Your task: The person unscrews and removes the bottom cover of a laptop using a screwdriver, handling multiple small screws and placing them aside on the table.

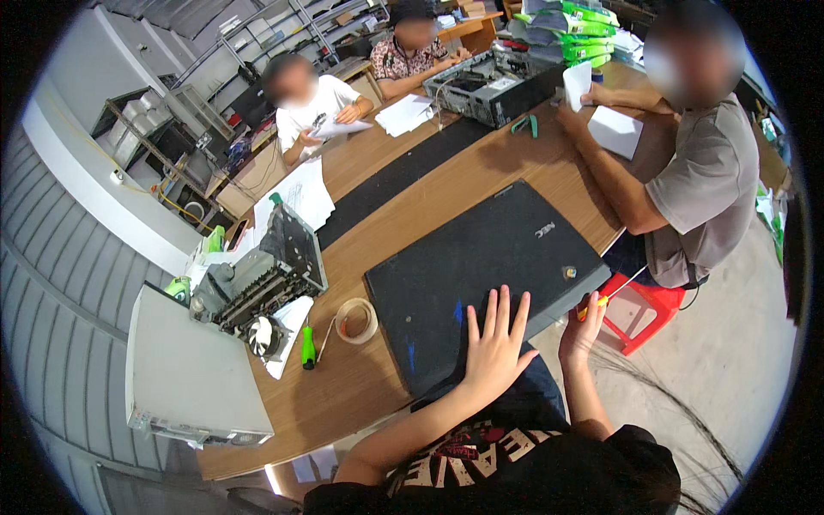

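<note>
A closed black laptop lies on the wooden table in front of me. My left hand rests flat on the laptop's near edge, fingers spread, holding nothing. My right hand is at the laptop's right corner, just off the table edge, closed around a screwdriver with a yellow-and-red handle whose thin shaft points up and right.
A green-handled screwdriver and a tape roll lie left of the laptop, beside an opened computer case and a white cover panel. A red plastic stool stands at right. Three other people sit around the table with papers.
</note>
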A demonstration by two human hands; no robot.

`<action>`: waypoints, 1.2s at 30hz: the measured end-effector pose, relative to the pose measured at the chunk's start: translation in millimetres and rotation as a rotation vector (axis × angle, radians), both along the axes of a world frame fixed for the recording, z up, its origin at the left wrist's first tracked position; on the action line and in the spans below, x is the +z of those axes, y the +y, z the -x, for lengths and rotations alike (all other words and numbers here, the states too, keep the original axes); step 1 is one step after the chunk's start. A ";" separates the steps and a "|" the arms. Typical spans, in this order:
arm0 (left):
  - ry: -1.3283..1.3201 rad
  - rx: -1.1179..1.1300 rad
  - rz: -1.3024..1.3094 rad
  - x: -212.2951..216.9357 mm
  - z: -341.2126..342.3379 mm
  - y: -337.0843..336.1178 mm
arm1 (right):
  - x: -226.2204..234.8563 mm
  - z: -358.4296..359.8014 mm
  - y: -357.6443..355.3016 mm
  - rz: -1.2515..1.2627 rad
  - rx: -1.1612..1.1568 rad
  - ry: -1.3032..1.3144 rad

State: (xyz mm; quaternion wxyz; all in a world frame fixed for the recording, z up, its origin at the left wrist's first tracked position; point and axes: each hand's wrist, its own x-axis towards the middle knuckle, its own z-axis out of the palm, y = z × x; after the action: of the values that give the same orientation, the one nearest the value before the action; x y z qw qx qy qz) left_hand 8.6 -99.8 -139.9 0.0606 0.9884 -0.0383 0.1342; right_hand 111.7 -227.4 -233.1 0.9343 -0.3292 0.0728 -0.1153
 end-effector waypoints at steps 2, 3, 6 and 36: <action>-0.018 0.021 -0.023 0.9 -16.4 7.1 | 2.1 -1.7 6.7 0.119 -0.019 0.060; -0.029 0.024 -0.023 1.3 -20.6 9.0 | 5.7 -4.3 9.7 0.130 -0.009 0.072; 0.080 -0.022 0.072 1.8 -22.6 10.8 | 6.5 -22.3 1.4 0.241 -0.099 0.111; -0.772 -0.072 0.752 76.7 -93.6 54.9 | 322.2 -100.7 69.6 0.532 0.052 -1.139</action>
State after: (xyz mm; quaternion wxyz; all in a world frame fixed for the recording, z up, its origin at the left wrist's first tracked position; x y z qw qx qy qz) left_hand 102.2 -44.9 -63.2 0.3963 0.7754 -0.0410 0.4899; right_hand 212.4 -157.8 89.0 0.7151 -0.4390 -0.4757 -0.2641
